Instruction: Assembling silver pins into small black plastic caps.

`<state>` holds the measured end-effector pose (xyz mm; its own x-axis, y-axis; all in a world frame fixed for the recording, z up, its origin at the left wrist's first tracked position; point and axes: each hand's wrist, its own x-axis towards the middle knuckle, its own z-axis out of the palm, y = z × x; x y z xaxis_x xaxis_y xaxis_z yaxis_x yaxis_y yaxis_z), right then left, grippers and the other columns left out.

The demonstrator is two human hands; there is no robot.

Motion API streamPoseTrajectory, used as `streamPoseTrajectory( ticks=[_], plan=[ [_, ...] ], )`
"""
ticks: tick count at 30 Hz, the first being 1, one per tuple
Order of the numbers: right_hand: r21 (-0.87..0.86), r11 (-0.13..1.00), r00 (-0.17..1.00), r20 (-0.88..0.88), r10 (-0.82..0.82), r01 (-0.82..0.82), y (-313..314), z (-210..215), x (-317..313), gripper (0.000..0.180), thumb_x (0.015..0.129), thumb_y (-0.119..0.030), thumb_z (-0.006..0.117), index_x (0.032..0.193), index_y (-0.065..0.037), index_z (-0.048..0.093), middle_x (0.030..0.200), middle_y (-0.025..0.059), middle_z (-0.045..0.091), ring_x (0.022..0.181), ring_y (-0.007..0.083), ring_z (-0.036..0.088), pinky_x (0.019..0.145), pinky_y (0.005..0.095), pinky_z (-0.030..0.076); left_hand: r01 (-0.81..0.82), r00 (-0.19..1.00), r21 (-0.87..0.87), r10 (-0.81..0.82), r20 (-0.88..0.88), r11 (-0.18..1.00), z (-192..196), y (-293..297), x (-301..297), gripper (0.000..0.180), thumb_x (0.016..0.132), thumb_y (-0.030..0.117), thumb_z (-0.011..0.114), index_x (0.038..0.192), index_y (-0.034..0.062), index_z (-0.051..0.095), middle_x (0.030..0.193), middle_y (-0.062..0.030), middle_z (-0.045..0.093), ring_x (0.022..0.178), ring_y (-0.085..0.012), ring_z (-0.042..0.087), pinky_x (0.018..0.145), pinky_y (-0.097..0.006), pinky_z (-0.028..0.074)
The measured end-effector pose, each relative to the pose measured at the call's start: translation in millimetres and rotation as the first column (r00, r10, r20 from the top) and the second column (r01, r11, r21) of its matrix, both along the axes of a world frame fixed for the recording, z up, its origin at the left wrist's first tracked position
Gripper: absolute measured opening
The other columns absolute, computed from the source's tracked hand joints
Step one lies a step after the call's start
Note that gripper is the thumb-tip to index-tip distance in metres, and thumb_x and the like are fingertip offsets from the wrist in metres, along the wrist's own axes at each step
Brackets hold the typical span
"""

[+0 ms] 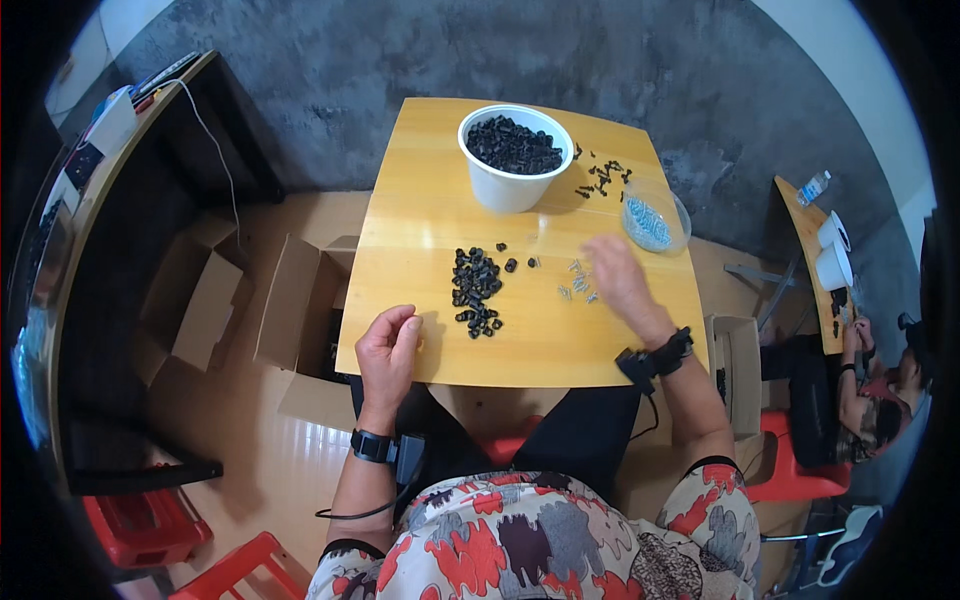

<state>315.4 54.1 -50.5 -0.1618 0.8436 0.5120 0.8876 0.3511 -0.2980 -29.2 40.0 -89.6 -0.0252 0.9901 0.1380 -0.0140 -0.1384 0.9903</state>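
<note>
My left hand (388, 350) rests at the table's near left edge, its fingers curled in and the thumb on top; whatever they may hold is hidden. Right of it lies a pile of small black plastic parts (476, 280). My right hand (620, 282) is over the right side of the table, smeared by motion, so its fingers cannot be made out. Close beside it are several small silver screws (579, 280). Just beyond it stands a clear round tub (648, 222) holding many small pale-blue-looking pieces.
A white bucket (505, 190) full of black parts stands at the far side of the wooden table (420, 220). Loose black pieces (605, 178) lie right of it. Open cardboard boxes (290, 300) flank the table. Another person (870, 400) sits at a second table, right.
</note>
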Motion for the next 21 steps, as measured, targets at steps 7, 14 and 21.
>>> streamPoseTrajectory(
  ticks=[7, 14, 21],
  plan=[
    [-0.096, 0.919, 0.921, -0.034, -0.388, 0.383, 36, 33, 89, 0.022, 0.082, -0.011, 0.057, 0.101, -0.002, 0.063, 0.100, 0.0172, 0.062, 0.097, 0.0331, 0.058, 0.086, 0.0394, 0.046, 0.000, 1.000, -0.003, 0.000, 0.013, 1.000, 2, 1, 2, 0.017, 0.088, 0.008, 0.061, 0.102, -0.0019, 0.061, 0.084, -0.0030, 0.063, 0.068, -0.0071, 0.056, 0.063, -0.021, 0.048],
    [-0.494, 0.729, 0.880, 0.228, -0.417, 0.473, 57, 19, 133, 0.054, 0.078, -0.033, 0.064, 0.122, -0.005, 0.053, 0.119, 0.0199, 0.057, 0.111, 0.0331, 0.054, 0.094, 0.0385, 0.042, 0.001, 1.000, 0.003, -0.001, 0.006, 1.000, -2, 0, 1, 0.017, 0.088, 0.008, 0.061, 0.102, -0.0012, 0.062, 0.084, -0.0027, 0.063, 0.068, -0.0068, 0.056, 0.062, -0.021, 0.048],
    [-0.496, 0.802, 0.939, 0.099, -0.328, 0.333, 60, 10, 130, 0.041, 0.077, -0.025, 0.064, 0.112, -0.004, 0.059, 0.110, 0.0200, 0.061, 0.103, 0.0328, 0.058, 0.088, 0.0372, 0.045, -0.006, 1.000, -0.014, 0.006, 0.002, 1.000, 1, 0, 0, 0.017, 0.089, 0.008, 0.061, 0.101, -0.0030, 0.062, 0.084, -0.0022, 0.064, 0.071, -0.0064, 0.056, 0.065, -0.020, 0.048]
  ],
)
